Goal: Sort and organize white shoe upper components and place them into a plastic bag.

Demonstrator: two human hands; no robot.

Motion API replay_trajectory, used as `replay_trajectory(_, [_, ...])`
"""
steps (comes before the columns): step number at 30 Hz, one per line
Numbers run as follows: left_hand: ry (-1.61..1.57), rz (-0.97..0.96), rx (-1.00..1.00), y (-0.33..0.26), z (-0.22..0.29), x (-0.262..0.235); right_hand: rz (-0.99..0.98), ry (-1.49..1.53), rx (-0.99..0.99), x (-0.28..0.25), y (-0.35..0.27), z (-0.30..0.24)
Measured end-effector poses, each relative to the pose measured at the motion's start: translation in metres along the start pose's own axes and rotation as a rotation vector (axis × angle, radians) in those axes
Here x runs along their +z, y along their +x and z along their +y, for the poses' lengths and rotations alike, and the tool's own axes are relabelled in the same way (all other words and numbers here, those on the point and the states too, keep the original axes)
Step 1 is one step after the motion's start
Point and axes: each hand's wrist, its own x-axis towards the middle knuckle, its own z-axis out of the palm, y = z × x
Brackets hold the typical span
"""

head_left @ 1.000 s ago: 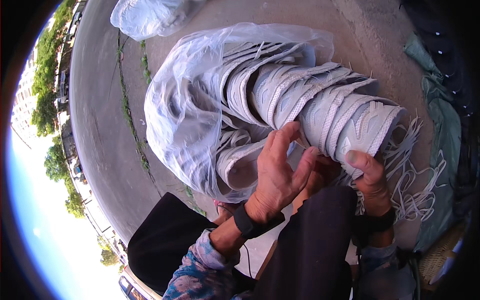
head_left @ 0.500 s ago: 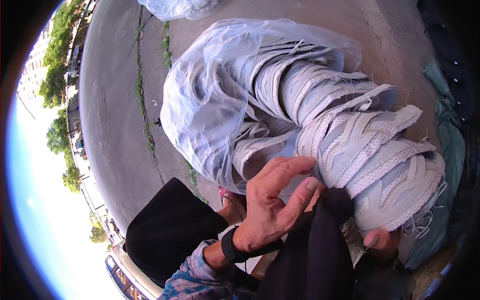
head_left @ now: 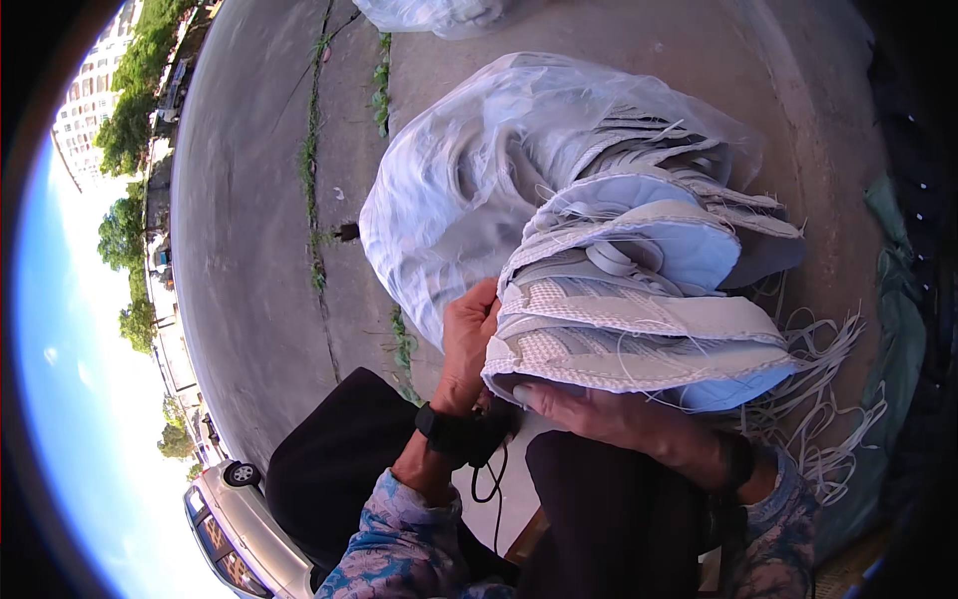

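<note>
Your hands hold a stack of pale grey shoe uppers at frame centre.

Your left hand [head_left: 469, 339] presses its fingers against the left edge of the stack of shoe uppers [head_left: 629, 319], a dark watch [head_left: 444, 431] on its wrist. Your right hand [head_left: 609, 419] lies under the stack's lower edge, fingers curled up around the bottom piece, gripping it. The stack sits centre-right of the frame, half out of a clear plastic bag [head_left: 469, 190] that spreads up and to the left. Loose white threads [head_left: 828, 399] hang off the stack's right side. Concrete ground [head_left: 259, 240] fills the upper left; your dark trouser knees [head_left: 339, 479] take the lower centre. A second plastic bag [head_left: 429, 15] lies at the top edge.
</note>
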Motion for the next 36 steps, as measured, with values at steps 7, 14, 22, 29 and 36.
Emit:
replay_trajectory(7, [1.004, 0.000, 0.541, 0.044, -0.012, -0.017, -0.314, 1.104, 0.669, -0.012, 0.028, 0.016])
replay_trajectory(14, [1.069, -0.194, 0.394, 0.055, -0.021, -0.022, -0.118, 1.697, 1.036, -0.018, 0.036, 0.025])
replay_trajectory(22, [-0.068, -0.002, 0.071, 0.027, 0.024, -0.034, -0.037, 1.735, 0.942, 0.001, 0.049, 0.015])
replay_trajectory(29, [-0.201, 0.137, 0.310, -0.019, 0.069, -0.045, -0.014, 1.978, 0.996, 0.024, 0.057, 0.026])
replay_trajectory(36, [0.241, 0.034, 0.427, -0.018, 0.070, -0.006, 0.093, 1.528, 0.786, 0.080, 0.063, 0.012])
